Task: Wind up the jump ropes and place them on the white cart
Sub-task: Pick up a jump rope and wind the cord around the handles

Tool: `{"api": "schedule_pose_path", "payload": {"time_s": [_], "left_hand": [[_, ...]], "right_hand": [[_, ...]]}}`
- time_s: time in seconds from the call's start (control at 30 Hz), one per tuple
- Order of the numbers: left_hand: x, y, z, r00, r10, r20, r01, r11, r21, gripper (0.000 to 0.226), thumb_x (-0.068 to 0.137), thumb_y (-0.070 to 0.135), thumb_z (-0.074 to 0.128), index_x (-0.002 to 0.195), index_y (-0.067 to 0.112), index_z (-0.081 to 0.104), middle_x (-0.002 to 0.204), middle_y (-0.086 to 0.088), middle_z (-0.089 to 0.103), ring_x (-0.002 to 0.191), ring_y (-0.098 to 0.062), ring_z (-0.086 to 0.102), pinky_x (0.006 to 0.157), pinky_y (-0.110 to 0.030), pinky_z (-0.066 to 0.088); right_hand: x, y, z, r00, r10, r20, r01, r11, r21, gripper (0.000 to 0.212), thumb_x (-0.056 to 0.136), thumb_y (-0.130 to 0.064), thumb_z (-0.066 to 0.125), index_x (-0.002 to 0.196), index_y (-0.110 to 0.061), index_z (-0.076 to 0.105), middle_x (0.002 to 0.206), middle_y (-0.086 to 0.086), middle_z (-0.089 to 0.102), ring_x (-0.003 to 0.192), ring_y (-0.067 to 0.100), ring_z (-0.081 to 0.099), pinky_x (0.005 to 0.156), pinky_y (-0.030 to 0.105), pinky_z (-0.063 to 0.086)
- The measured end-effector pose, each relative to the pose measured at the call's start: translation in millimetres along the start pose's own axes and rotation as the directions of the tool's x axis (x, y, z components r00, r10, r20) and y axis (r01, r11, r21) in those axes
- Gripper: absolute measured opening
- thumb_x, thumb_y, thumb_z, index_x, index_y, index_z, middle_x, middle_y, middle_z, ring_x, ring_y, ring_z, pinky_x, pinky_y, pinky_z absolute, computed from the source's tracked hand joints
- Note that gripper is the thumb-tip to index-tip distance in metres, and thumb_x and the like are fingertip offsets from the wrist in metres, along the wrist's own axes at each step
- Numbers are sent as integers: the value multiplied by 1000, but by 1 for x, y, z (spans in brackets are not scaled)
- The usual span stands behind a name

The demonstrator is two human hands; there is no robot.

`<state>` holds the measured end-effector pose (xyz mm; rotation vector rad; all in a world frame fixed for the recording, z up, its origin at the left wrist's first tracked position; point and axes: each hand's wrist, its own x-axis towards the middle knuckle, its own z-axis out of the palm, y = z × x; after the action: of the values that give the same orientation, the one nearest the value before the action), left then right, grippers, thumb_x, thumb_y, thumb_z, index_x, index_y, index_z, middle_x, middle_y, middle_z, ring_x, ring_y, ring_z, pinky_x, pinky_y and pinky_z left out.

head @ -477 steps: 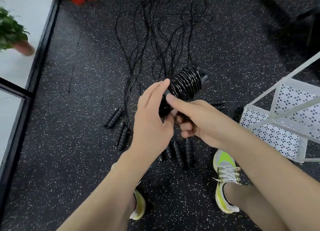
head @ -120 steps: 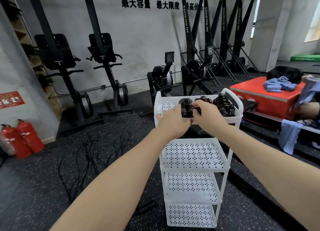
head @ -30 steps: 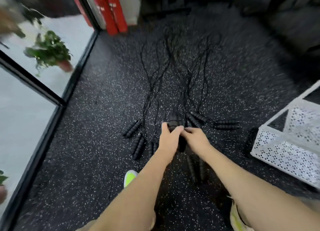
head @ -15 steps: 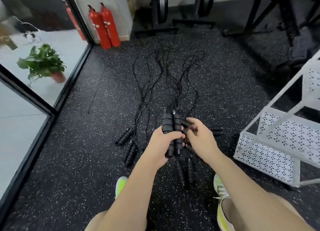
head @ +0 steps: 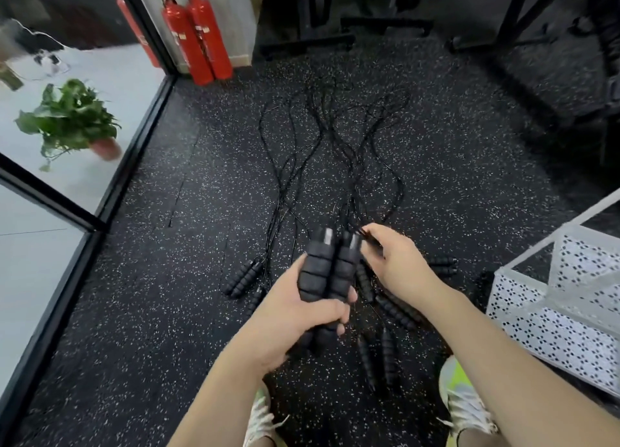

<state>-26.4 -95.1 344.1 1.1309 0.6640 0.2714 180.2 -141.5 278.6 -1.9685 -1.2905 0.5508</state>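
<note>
My left hand [head: 295,316] grips a pair of black ribbed jump rope handles [head: 330,265], held side by side and pointing away from me. Just to their right, my right hand [head: 396,262] pinches the thin black rope [head: 367,237] where it leaves the handle tops. That rope runs out to the loose ropes [head: 322,151] spread over the dark speckled floor. Several other handle pairs lie on the floor below my hands, one on the left [head: 243,277] and others on the right [head: 396,307]. The white perforated cart [head: 550,312] stands at the right edge.
Red fire extinguishers [head: 198,34] stand against the far wall. A glass partition with a black frame [head: 110,198] runs along the left, a potted plant [head: 72,121] behind it. Black gym machine bases [head: 385,27] sit at the back. My shoes [head: 464,403] are at the bottom.
I lifted the handle pair off the floor into my left hand. My right hand has moved up to pinch the rope at the handle tops.
</note>
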Motion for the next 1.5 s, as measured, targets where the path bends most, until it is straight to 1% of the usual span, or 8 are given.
{"api": "schedule_pose_path", "payload": {"time_s": [0.13,0.3,0.73,0.93,1.07,1.17,1.37,1.5], "left_hand": [[12,-1,3,948,142,-283,-88,977,195,30,80,0,75,103,18,68,93,-5,76,73,-21,65,76,-41,56],[28,-4,9,770,172,-614,-101,984,149,30,67,25,73,97,22,72,85,-2,77,77,-20,69,80,-44,57],[17,3,16,991,78,-109,-103,964,-246,49,72,0,61,120,5,61,82,-23,69,75,-26,68,72,-31,57],[24,2,21,989,125,-83,-142,957,-253,35,72,-3,60,107,-4,61,83,-20,65,74,-25,62,73,-33,54],[24,12,9,978,187,-92,-208,856,-473,37,71,-3,58,100,10,76,91,-18,63,71,-24,61,72,-35,54],[26,15,-7,966,197,-166,-258,731,-631,55,65,-3,63,120,7,62,97,-18,63,71,-25,61,69,-38,57],[31,13,-13,935,163,-316,-324,758,-567,41,75,-4,57,115,5,61,105,-19,65,78,-25,61,72,-36,56],[35,9,-16,919,152,-364,-296,875,-382,55,75,-1,58,130,0,56,125,-13,71,101,-26,68,80,-39,57]], "right_hand": [[2,-25,-2,977,150,-152,-107,961,257,17,103,-15,57,96,-24,71,85,-7,73,77,22,67,73,30,54],[-6,-85,-23,986,139,-90,-23,654,756,11,97,-12,65,96,-12,76,85,9,77,81,25,73,76,37,63],[-11,-75,-15,929,369,8,-163,390,906,24,94,-31,68,104,-10,74,92,13,70,69,31,57,45,27,49],[-15,-73,-8,950,267,160,-276,484,830,47,100,-39,53,93,5,66,54,10,46,33,17,39,34,23,34],[-24,-61,-4,962,120,246,-235,822,518,62,103,-59,31,66,-22,64,60,-12,57,61,4,53,67,23,43],[-30,-41,-1,953,56,297,-123,970,209,40,104,-56,37,87,-37,68,83,-20,65,81,-2,57,82,30,46],[-28,-39,-12,955,59,291,-95,990,109,18,106,-25,51,100,-30,68,78,-20,69,52,6,49,57,32,46],[-34,-67,-21,975,36,221,-93,963,254,19,105,-23,52,95,-28,67,85,-10,75,70,20,71,74,48,57]]}}
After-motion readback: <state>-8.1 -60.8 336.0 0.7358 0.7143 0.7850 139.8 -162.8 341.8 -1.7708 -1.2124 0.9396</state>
